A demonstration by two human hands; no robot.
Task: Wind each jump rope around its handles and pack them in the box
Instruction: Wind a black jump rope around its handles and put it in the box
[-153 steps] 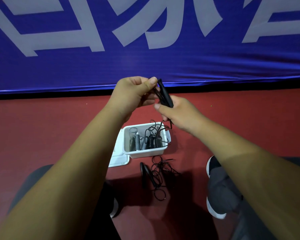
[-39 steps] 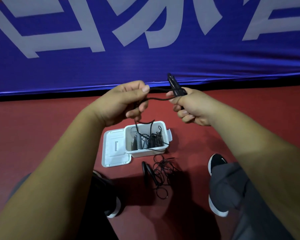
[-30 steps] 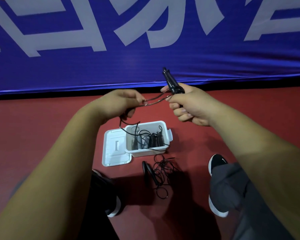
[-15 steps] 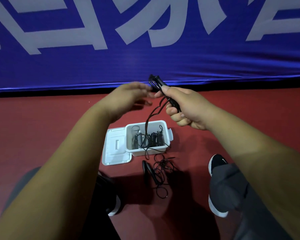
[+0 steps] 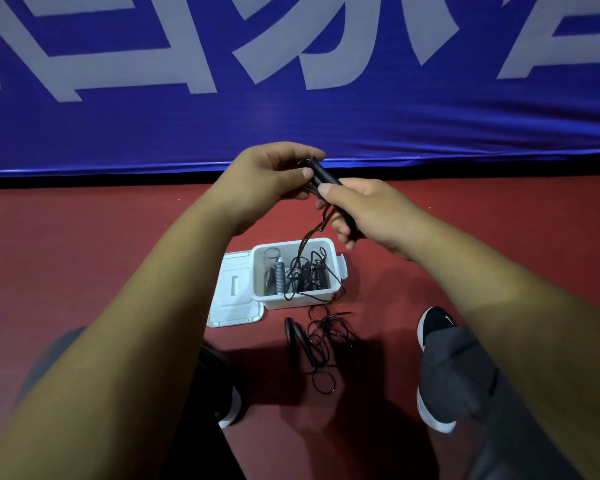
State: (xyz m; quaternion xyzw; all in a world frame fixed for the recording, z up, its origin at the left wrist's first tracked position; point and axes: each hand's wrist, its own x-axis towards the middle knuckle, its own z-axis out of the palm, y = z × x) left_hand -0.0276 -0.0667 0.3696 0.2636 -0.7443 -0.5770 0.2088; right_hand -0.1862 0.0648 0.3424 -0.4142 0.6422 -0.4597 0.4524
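Gripped the handles [image 5: 323,175] low down in the curled right hand [image 5: 368,213]. Brought the left hand [image 5: 264,178] in since half a second earlier, now pinching their upper end between thumb and fingers (any cord under that pinch hidden). Let the cord [image 5: 305,239] drop from the hands into the open white box [image 5: 291,302], onto wound ropes [image 5: 309,277]. Left the lid [image 5: 234,296] touching the box's left side and a loose rope [image 5: 326,337] tangled just in front, between the shoes [image 5: 435,327].

Both hands [image 5: 326,199] around rope handles [image 5: 323,175]
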